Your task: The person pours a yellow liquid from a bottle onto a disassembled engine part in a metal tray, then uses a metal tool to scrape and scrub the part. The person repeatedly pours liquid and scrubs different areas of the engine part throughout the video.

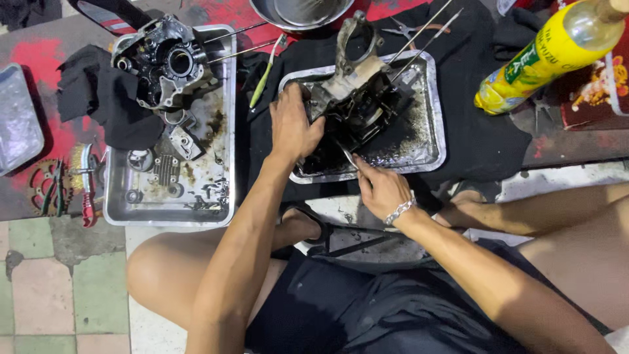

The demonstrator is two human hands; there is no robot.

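A greasy engine crankcase half (357, 98) stands in a dirty steel tray (429, 141) in front of me. My left hand (293, 128) grips the case's left side and steadies it. My right hand (380, 190), with a chain bracelet on the wrist, holds a thin metal tool (346, 153) whose tip pokes into the lower part of the case. Two long thin rods (426, 33) stick out from the case toward the upper right.
A second steel tray (223, 131) at the left holds another crankcase half (164, 62) and small parts. Black cloth (481, 141) lies under the right tray. A yellow bottle (547, 56) lies at the upper right, a metal bowl (298, 13) at the top, a sprocket (46, 187) and red-handled tool (87, 196) at the left.
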